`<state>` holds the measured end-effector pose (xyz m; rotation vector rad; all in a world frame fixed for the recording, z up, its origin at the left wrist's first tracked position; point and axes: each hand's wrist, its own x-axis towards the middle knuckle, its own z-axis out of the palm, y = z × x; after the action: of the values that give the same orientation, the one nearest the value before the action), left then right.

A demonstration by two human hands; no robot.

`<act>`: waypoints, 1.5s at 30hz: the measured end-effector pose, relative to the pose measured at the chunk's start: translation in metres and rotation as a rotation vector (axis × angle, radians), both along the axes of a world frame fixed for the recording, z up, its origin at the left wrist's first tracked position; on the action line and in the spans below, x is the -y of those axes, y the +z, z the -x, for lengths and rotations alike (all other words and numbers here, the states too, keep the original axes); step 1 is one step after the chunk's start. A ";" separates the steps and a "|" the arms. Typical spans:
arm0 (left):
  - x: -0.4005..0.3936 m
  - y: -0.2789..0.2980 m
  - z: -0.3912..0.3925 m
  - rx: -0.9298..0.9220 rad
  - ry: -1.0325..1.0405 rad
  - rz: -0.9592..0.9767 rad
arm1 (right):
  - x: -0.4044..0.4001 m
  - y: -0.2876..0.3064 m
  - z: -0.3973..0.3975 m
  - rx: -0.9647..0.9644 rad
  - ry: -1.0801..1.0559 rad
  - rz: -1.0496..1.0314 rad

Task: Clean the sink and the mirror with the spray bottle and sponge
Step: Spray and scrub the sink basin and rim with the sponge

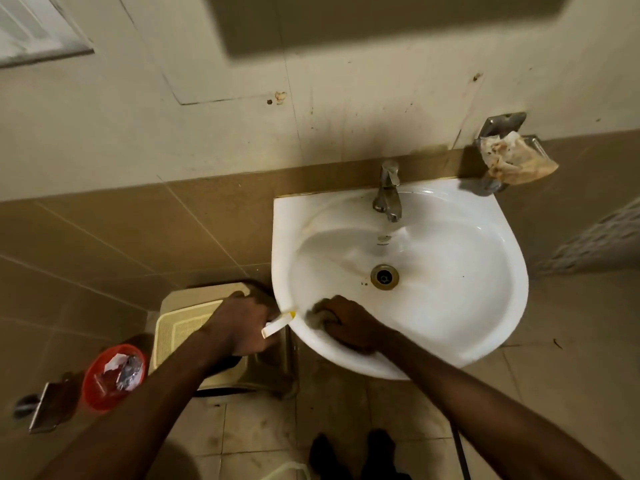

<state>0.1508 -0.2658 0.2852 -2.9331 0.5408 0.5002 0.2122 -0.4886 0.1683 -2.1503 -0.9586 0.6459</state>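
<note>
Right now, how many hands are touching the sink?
1. The right hand presses a sponge on the sink near its front rim. The left hand holds the spray bottle beside it.

- A cream wall (214,140) forms the upper part, marked with stains and small chips.
- Brown tiles (121,237) cover the lower wall beneath a darker band.
- A window (34,29) with a pale frame sits top left (only a corner shows).
- Beige floor tiles (263,424) look scuffed and dirty.
- The light is dim and yellowish.
- A red bin (114,375) holding scraps stands at lower left.
</note>
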 end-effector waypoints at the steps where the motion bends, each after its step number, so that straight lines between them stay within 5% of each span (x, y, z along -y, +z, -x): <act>1: -0.002 -0.003 -0.002 0.008 -0.023 -0.012 | -0.024 -0.009 -0.002 0.088 -0.081 -0.046; 3: -0.009 -0.011 -0.003 0.047 -0.028 0.000 | -0.064 -0.011 -0.009 0.169 -0.340 -0.045; 6: -0.013 -0.007 -0.004 0.088 0.030 0.047 | -0.077 -0.004 -0.020 0.006 -0.518 -0.190; 11: -0.009 -0.001 -0.001 0.066 0.037 0.074 | -0.033 0.009 -0.003 -0.049 0.004 -0.266; 18: 0.018 -0.005 0.007 -0.082 0.007 0.194 | 0.102 0.067 0.015 -0.210 0.217 0.303; 22: 0.049 0.006 0.004 -0.114 -0.152 0.081 | 0.149 0.076 0.006 -0.099 0.069 0.529; 27: 0.073 0.022 -0.008 -0.127 -0.282 -0.012 | 0.137 0.064 0.003 0.147 -0.321 1.178; 31: 0.071 0.020 -0.016 -0.129 -0.295 -0.007 | 0.104 0.064 0.028 0.008 -0.397 0.884; 35: 0.068 0.019 -0.019 -0.167 -0.309 -0.023 | 0.067 0.070 0.052 -0.096 -0.132 0.444; 41: 0.059 0.016 -0.017 -0.240 -0.326 -0.041 | 0.143 0.085 0.025 -0.167 0.053 0.458; 45: 0.051 0.018 -0.023 -0.241 -0.308 -0.065 | 0.086 0.073 0.031 -0.173 0.077 0.305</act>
<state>0.1743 -0.3167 0.3029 -2.6724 0.9649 0.8157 0.1807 -0.5743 0.2411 -2.2803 -0.8993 1.0560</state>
